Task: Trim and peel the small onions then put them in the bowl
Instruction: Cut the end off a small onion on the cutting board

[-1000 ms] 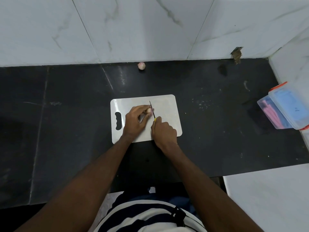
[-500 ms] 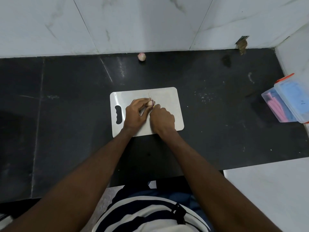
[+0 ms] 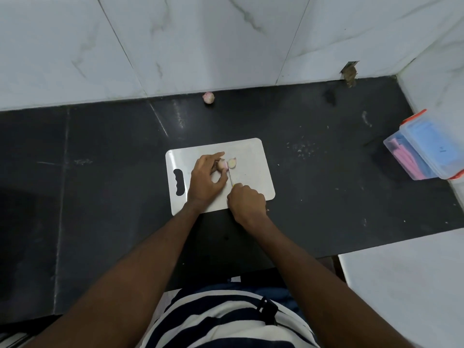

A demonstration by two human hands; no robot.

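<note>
A white cutting board lies on the black counter. On it, my left hand pins a small pale-pink onion with its fingertips. My right hand is closed around the handle of a small knife, whose thin blade stands between the onion and a cut-off piece lying just to the right. A second small onion rests alone at the back of the counter against the wall. No bowl is in view.
A clear plastic box with an orange-clipped lid and pink and blue contents sits at the right edge of the counter. White marble tiles line the back wall, and a white surface adjoins the counter at lower right.
The knife has gone through the onion, and a cut piece now lies apart on the right of the blade. My left hand's fingers have spread slightly; the view shifted a little.
</note>
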